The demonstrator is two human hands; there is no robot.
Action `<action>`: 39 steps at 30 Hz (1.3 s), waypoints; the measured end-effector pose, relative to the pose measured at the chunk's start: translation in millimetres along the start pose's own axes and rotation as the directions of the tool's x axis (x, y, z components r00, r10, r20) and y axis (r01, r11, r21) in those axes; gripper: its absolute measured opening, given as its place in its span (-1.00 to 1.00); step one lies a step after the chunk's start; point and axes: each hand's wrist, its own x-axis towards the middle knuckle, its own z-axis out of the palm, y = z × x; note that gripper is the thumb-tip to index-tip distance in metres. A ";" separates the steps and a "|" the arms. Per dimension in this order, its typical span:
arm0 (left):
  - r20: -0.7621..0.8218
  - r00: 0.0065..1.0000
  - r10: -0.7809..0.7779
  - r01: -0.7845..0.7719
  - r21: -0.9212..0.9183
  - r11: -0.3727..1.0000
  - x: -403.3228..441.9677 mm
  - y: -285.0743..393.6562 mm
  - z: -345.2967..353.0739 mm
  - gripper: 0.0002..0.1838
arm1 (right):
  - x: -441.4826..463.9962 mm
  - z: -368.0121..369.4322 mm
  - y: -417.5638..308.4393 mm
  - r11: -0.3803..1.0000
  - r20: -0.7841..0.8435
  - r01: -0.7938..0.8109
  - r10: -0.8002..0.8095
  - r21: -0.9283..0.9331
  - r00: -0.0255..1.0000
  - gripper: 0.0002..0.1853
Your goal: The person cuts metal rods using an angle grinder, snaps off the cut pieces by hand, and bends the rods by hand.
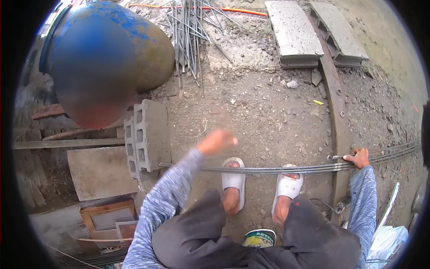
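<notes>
A bundle of long ribbed steel bars (264, 170) lies across in front of my feet, from the concrete block on the left to the far right. My right hand (359, 158) is closed around the bars where they cross a long plank (338, 123) on the ground. A small metal ring or bolt end (330, 158) sits beside its thumb. My left hand (217, 142) hangs above the ground, just past the bars and apart from them. Motion smears its fingers, so I cannot make out whether they hold anything.
Hollow concrete blocks stand at left (154, 130) and lie at upper right (295, 31). Several cut steel rods (190, 38) are piled beside a blue drum (154, 54). A paint can (260, 238) sits between my legs. At lower right lies a white plastic bag (389, 244).
</notes>
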 end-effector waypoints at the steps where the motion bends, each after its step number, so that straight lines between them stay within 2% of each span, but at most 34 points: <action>1: 0.058 0.998 0.019 -0.015 -0.067 0.998 -13.4 -18.2 45.2 -0.50 | 0.6 -3.1 -2.5 1.000 0.037 -0.010 0.010 -0.004 0.999 -0.06; 3: 0.209 0.977 -0.035 0.069 -0.155 0.986 -42.1 -29.8 83.9 -0.52 | -2.7 -15.7 -12.1 1.000 0.079 0.010 -0.009 -0.004 0.997 -0.02; 4: 0.135 0.989 -0.059 0.084 -0.186 0.979 -53.2 -38.0 97.1 -0.55 | 9.2 3.5 7.3 0.989 0.000 0.146 -0.146 0.014 0.989 -0.02; 5: 0.099 0.993 -0.066 0.086 -0.223 0.971 -62.7 -48.5 109.4 -0.58 | 7.1 7.6 -2.9 0.974 -0.057 0.116 -0.129 -0.195 0.990 -0.01; 6: 0.057 0.997 -0.054 0.069 -0.312 0.948 -67.8 -57.2 115.8 -0.60 | 2.9 1.1 -9.3 0.974 0.016 0.095 -0.093 -0.204 0.996 0.00; 7: 0.074 0.997 -0.034 0.052 -0.260 0.964 -69.2 -48.2 106.2 -0.61 | -2.1 1.8 -7.8 0.967 -0.019 0.100 -0.107 -0.233 0.994 0.01; 8: 0.103 0.990 -0.094 0.116 -0.228 0.967 -64.8 -54.6 108.1 -0.61 | -1.6 7.6 -2.2 0.964 -0.062 0.112 -0.131 -0.243 0.989 0.05; 9: 0.174 0.978 -0.113 0.151 -0.227 0.962 -62.8 -45.3 101.2 -0.62 | -7.1 -3.1 -8.3 0.982 0.007 0.091 -0.091 -0.164 0.996 0.06; 10: 0.160 0.985 -0.069 0.110 -0.264 0.958 -56.4 -48.3 101.6 -0.65 | -9.4 -8.6 -8.3 0.985 0.075 0.082 -0.071 -0.155 0.995 0.09; 11: 0.129 0.990 -0.048 0.086 -0.302 0.950 -56.3 -54.3 103.4 -0.67 | -17.2 -9.0 -10.7 0.993 0.034 0.071 -0.068 -0.095 0.997 0.07; 13: 0.169 0.980 -0.107 0.163 -0.365 0.917 -55.0 -55.0 105.7 -0.74 | -27.2 -6.7 -17.1 0.992 -0.109 0.116 -0.122 -0.057 0.987 -0.05; 16: 0.207 0.966 -0.156 0.232 -0.421 0.877 -52.9 -59.7 101.3 -0.77 | -39.6 -15.8 -28.8 0.993 -0.108 0.113 -0.107 0.046 0.988 -0.22; 17: 0.222 0.961 -0.167 0.250 -0.432 0.866 -55.3 -59.5 101.5 -0.77 | -45.1 -20.2 -30.9 0.992 -0.089 0.125 -0.123 0.016 0.988 -0.29; 20: 0.123 0.983 -0.135 0.173 -0.395 0.902 -59.7 -52.4 106.5 -0.76 | -47.1 -20.0 -21.1 0.984 -0.114 0.176 -0.171 0.037 0.979 -0.27; 23: -0.026 0.997 -0.079 0.070 -0.273 0.960 -68.4 -40.8 106.1 -0.74 | -48.7 -25.3 -12.5 0.984 -0.052 0.173 -0.171 0.030 0.984 -0.27; 26: -0.132 0.989 -0.060 0.017 -0.303 0.953 -76.5 -28.2 106.9 -0.72 | -45.5 -22.7 -4.8 0.977 -0.002 0.211 -0.211 -0.023 0.978 -0.25; 29: -0.196 0.980 -0.031 -0.017 -0.238 0.971 -81.1 -19.0 98.5 -0.73 | -44.0 -21.9 -8.0 0.984 0.030 0.169 -0.167 -0.060 0.985 -0.22; 33: -0.164 0.980 0.110 -0.121 -0.055 0.991 -82.0 -9.9 73.0 -0.70 | -44.9 -26.2 -18.8 0.986 0.057 0.136 -0.131 -0.100 0.990 -0.18; 36: -0.090 0.988 0.128 -0.135 -0.083 0.987 -81.4 -9.0 62.8 -0.66 | -44.4 -30.4 -20.3 0.991 0.089 0.117 -0.112 -0.060 0.990 -0.16; 39: -0.012 0.997 0.074 -0.075 -0.134 0.988 -78.1 -16.1 62.1 -0.55 | -40.4 -29.6 -13.7 0.989 0.077 0.146 -0.145 0.000 0.986 -0.15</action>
